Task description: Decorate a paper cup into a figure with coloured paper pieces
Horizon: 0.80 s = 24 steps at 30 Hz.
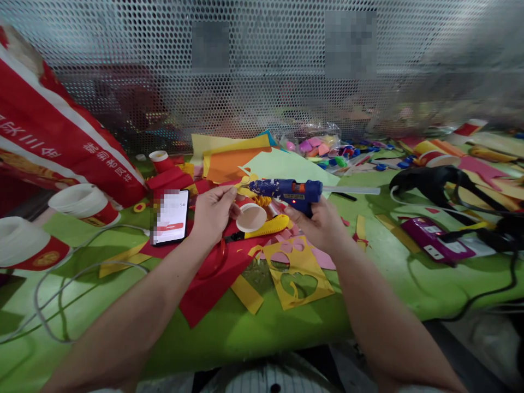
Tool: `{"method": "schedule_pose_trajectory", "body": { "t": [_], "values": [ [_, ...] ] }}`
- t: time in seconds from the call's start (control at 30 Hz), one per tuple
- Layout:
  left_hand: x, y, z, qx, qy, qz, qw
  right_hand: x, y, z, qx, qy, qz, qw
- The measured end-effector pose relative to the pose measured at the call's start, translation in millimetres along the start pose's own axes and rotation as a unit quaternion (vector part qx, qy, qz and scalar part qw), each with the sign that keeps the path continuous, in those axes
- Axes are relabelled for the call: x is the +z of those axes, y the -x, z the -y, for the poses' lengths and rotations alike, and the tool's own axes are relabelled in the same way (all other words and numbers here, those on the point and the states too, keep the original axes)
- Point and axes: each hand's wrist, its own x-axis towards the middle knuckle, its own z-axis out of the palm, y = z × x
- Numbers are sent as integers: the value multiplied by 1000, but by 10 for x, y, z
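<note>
My right hand [321,222] is wrapped round the handle of a blue glue gun [286,190], which points left and has a clear glue stick [352,190] in its back end. At the gun's nozzle, my left hand [216,212] pinches a small yellow paper piece [244,186]. Just below lie a round whitish paper cup [251,218] and a yellow utility knife [266,226]. A yellow sheet with cut-out holes [301,273] lies nearer to me, beside red paper [204,297].
A phone [170,218] with a lit screen lies left of my left hand. White cups [84,202] and a cable stand near a big red bag [61,125]. A purple power strip [436,240] with black cords is at right; coloured paper [295,164] lies behind.
</note>
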Motion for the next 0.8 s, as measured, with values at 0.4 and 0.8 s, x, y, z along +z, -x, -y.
{"method": "schedule_pose_trajectory", "body": {
  "t": [0.4,0.8],
  "values": [
    [-4,2,-4,-1,8,7,1000,-5,8,0,3,17,12,1000],
    [-6,-7,-63,9,4,-17,1000,-47,-16,-59,7,10,16,1000]
  ]
}}
